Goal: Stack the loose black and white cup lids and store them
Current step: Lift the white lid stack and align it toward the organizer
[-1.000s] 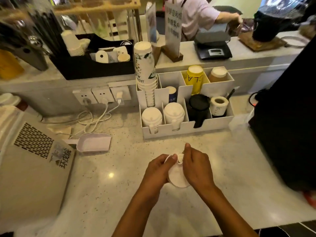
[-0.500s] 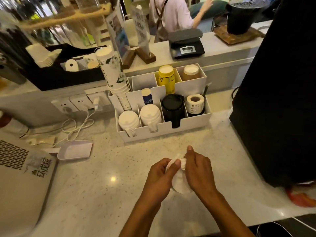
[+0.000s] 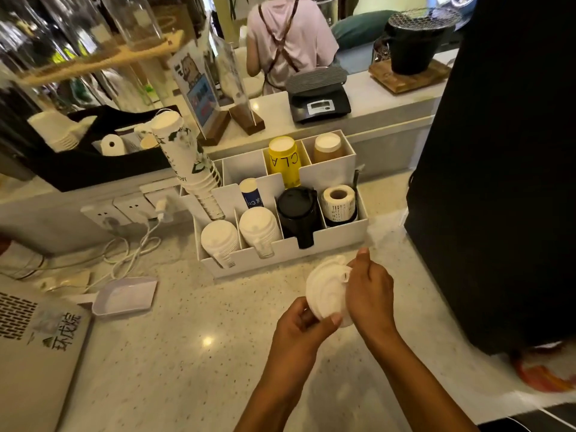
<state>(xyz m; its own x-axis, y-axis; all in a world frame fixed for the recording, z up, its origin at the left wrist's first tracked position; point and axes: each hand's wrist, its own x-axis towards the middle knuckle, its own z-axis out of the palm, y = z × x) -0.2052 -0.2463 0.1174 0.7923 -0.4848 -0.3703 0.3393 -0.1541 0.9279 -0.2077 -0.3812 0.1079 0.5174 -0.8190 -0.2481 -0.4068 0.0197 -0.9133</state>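
Above a pale speckled stone bench [image 3: 174, 353], a white compartmented plastic organiser [image 3: 336, 236] already holds two rows of white lids and one of black, presumably the destination. Just in front of it, a small stack of white round plastic cup lids [image 3: 325, 291] is held on edge between both hands, apparently to square it up. The right hand [image 3: 371, 291] curls round its far side; the left hand [image 3: 304, 325] pinches its lower rim. How many lids it contains cannot be made out.
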